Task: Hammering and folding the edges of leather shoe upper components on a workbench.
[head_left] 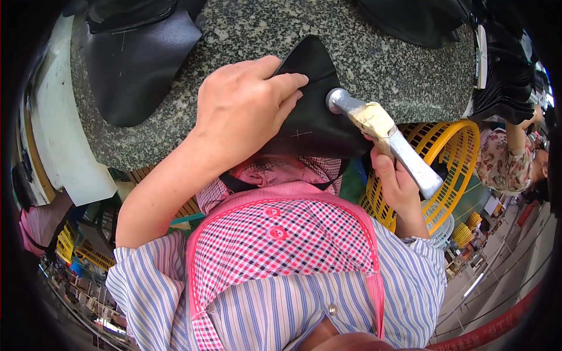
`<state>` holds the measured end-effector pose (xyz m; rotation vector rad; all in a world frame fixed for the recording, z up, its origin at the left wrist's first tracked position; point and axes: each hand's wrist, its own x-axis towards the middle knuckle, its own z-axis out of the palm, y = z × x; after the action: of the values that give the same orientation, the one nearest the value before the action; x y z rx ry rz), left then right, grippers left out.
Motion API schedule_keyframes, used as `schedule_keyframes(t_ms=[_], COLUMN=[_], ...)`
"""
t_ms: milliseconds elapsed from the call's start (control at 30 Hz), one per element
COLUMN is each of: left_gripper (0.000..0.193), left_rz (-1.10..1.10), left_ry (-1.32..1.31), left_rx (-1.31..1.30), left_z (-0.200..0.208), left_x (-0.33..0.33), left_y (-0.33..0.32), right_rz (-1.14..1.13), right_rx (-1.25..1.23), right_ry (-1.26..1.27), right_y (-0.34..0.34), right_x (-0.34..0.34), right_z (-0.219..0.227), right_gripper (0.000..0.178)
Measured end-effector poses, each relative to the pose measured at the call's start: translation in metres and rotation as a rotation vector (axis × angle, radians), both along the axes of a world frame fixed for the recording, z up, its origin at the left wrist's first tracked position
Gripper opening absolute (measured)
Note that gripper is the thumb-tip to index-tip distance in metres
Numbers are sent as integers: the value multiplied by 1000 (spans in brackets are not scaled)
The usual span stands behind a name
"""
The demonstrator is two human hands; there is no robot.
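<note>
A black leather piece (316, 120) with a pointed top lies at the near edge of a speckled stone slab (252, 35), its lower part reaching over that edge. A small pale cross mark shows on it. My left hand (243, 105) is closed on the piece's left side, fingertips pressed onto its surface near a fold. In my right hand (398, 184) is a hammer (413, 164), its silver head wrapped with yellowish tape around the middle. The hammer's round face is at the leather's right edge; I cannot tell whether it touches. The handle is mostly hidden by the head.
More black leather pieces (140, 73) lie at the slab's far left, and others (415, 20) at far right. Below the slab's right side stands a yellow plastic basket (468, 149). Another person (506, 158) is at the right, beside a stack of black pieces (503, 96).
</note>
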<state>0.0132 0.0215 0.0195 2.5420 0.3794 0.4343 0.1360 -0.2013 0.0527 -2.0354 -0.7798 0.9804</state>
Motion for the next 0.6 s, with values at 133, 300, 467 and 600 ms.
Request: schedule_keyframes(t_ms=[133, 300, 467, 600], left_gripper=[19, 18, 9, 13], left_rz=[-13, -50, -105, -96], left_ry=[59, 26, 54, 29], left_rx=[-59, -46, 70, 1], left_z=[4, 4, 2, 2], left_x=[4, 4, 4, 4], left_y=[5, 6, 7, 7], right_rz=[9, -34, 240, 671], right_rx=[95, 392, 182, 4], right_ry=[-33, -394, -677, -1309], right_y=[6, 20, 44, 36], right_x=[12, 17, 40, 36], right_z=[9, 14, 4, 21], right_gripper=[26, 27, 16, 15])
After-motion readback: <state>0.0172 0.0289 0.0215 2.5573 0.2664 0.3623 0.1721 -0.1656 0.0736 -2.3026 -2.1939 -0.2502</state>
